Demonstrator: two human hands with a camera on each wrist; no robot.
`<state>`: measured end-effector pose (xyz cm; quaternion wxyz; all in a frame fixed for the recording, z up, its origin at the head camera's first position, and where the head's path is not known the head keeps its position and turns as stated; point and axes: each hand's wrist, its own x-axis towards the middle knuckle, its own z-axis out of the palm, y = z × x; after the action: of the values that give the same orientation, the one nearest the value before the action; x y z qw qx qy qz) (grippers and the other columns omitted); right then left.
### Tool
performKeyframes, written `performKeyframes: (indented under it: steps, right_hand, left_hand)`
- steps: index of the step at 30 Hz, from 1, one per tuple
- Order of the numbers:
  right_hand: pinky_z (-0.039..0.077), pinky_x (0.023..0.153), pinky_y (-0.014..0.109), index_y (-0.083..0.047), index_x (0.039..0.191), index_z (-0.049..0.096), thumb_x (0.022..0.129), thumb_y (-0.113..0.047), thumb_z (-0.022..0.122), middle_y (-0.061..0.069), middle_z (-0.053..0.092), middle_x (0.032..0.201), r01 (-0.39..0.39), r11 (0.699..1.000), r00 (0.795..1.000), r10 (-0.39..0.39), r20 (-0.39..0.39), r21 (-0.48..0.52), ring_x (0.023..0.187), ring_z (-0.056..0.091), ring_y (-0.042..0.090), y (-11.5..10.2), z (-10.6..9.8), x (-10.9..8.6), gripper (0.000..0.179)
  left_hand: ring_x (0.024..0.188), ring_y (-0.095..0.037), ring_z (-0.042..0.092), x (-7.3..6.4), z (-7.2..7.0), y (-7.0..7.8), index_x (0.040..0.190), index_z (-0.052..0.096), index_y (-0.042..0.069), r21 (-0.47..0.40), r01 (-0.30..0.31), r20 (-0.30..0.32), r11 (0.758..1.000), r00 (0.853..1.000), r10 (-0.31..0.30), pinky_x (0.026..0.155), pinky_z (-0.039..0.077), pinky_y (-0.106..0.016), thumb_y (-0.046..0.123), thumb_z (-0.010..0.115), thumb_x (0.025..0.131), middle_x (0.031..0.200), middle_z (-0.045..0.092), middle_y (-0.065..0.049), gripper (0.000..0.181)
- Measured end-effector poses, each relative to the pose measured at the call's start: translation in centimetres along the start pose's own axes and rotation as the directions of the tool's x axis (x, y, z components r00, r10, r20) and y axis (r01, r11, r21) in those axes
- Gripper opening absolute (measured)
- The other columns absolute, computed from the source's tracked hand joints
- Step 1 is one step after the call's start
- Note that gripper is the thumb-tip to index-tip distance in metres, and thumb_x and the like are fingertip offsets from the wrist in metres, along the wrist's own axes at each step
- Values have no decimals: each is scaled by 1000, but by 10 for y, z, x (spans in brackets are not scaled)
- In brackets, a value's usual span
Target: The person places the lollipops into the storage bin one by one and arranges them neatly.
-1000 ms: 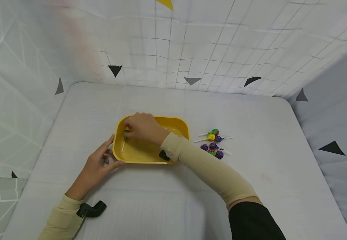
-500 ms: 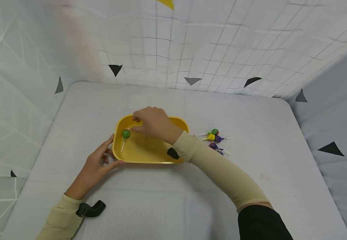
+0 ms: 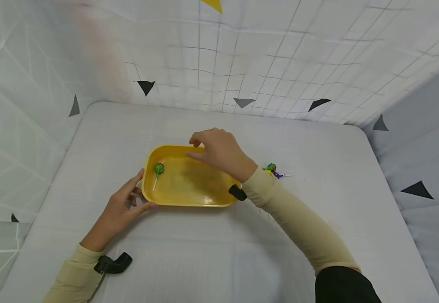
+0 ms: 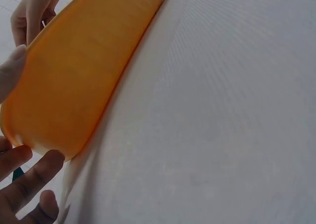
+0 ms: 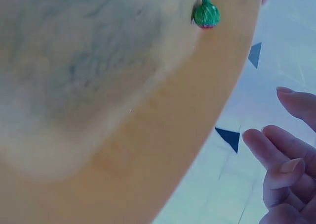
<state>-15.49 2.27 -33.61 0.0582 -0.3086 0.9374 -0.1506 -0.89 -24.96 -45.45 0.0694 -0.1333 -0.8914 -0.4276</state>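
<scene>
Head view: since half a second ago the right hand (image 3: 223, 152) has shifted rightward, off the green lollipop (image 3: 159, 169), which lies where it was. Left hand (image 3: 122, 206) and yellow tray (image 3: 189, 205) look unmoved. Right hand is empty, fingers loosely bent, thumb apart, above the tray's far rim. Left hand is spread, thumb and fingertips against the tray's corner, not wrapped round it. Green lollipop is inside the tray, just beyond the left hand, head away from the person, stick toward them. Loose lollipops (image 3: 271, 167) on the surface (image 3: 189, 252) right of the right hand, partly hidden by the right sleeve (image 3: 295, 223).

Left wrist view: left thumb on one edge, fingertips touching the tray end; light contact probably steadies it enough. Right hand sits behind the far rim.

Right wrist view: right fingers and thumb hold nothing, outside the tray edge. Best keep that hand clear of the rim and of the lollipop inside, so neither gets knocked.
</scene>
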Motion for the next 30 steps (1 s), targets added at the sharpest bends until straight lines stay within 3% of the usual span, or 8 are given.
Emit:
performKeyframes:
  steps: [17, 25, 30]
  right_hand:
    - [57, 75, 39, -15, 116, 78, 94, -44, 75, -2, 79, 109, -73, 996, 996, 75, -47, 41, 100, 72, 25, 36, -10, -34, 36]
    - [50, 67, 34, -18, 114, 77, 94, -46, 75, -3, 79, 109, -129, 989, 988, 134, -73, 73, 69, 61, 17, 54, -15, -49, 35]
    - [51, 67, 33, -18, 113, 78, 93, -45, 76, -3, 79, 106, -142, 987, 984, 150, -101, 78, 68, 60, 16, 65, -16, -57, 33]
  left_hand:
    - [74, -14, 51, -1, 0, -1, 162, 33, 9, 3, 20, -1, 1000, 1000, -20, 64, 44, -22, 8, 88, 80, 100, 70, -10, 99]
    - [74, -14, 51, -1, 1, 0, 162, 33, 10, 8, 24, 1, 1000, 1000, -24, 64, 44, -22, 9, 88, 81, 99, 70, -9, 99]
    - [73, -13, 50, -1, 1, 0, 162, 34, 9, 10, 21, -5, 1000, 1000, -21, 64, 44, -21, 8, 89, 80, 98, 69, -9, 99]
